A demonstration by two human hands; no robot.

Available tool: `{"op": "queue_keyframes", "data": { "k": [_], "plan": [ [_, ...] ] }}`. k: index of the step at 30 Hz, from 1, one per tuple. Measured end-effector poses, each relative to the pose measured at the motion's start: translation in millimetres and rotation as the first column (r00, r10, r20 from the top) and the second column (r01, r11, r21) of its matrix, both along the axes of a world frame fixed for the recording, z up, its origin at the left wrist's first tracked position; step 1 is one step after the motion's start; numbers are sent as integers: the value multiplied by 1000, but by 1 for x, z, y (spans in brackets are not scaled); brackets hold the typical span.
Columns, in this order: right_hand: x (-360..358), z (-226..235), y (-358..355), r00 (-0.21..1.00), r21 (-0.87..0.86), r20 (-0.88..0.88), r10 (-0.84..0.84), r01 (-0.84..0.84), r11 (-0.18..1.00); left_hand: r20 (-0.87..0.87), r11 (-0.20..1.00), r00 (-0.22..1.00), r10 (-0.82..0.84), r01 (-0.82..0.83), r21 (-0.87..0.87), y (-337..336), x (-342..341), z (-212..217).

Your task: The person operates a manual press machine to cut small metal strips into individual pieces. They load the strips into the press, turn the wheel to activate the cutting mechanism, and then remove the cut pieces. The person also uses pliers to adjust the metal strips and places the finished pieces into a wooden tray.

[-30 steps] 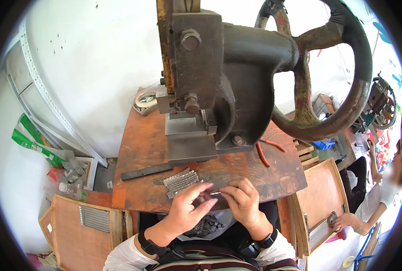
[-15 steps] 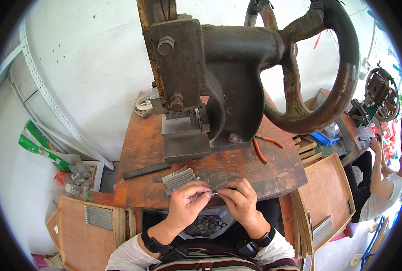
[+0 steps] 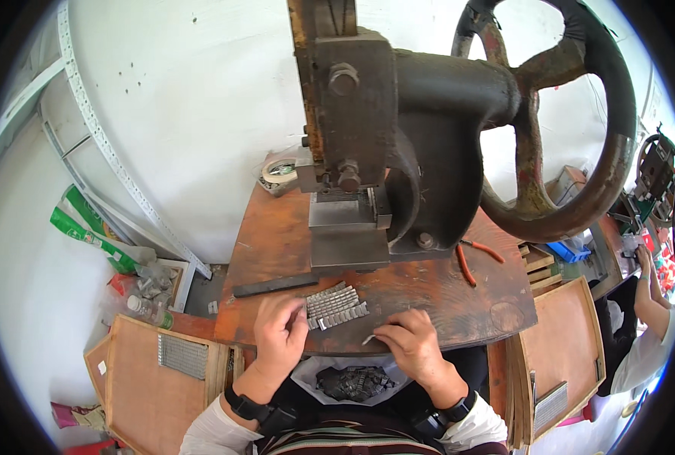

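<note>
White plastered wall behind bench, bright even daylight, no window visible. Perforated grey angle-iron rails lean against wall at left. Worn brown wooden bench top w/ scuffs. Heavy dark cast-iron press w/ large handwheel stands on it. Flat wooden boards at lower left & right. Clutter of bottles on floor, left

Both wrists carry black bands above the left hand and right hand. The sleeves are white. A striped garment covers the chest.
</note>
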State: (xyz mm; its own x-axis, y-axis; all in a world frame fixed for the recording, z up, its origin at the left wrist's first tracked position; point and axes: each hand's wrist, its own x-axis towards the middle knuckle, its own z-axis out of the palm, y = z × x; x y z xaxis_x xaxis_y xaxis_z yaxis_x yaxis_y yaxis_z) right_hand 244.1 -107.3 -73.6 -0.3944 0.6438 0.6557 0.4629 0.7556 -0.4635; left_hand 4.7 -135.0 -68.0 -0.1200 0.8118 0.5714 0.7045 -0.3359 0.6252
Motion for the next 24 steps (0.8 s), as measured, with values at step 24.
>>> {"op": "queue_keyframes", "data": {
  "k": [24],
  "plan": [
    [-41, 24, 38, 942, -301, 241, 234, -157, 941, -100, 935, 938, -333, 315, -165, 17, 2, 4]
  ]
}}
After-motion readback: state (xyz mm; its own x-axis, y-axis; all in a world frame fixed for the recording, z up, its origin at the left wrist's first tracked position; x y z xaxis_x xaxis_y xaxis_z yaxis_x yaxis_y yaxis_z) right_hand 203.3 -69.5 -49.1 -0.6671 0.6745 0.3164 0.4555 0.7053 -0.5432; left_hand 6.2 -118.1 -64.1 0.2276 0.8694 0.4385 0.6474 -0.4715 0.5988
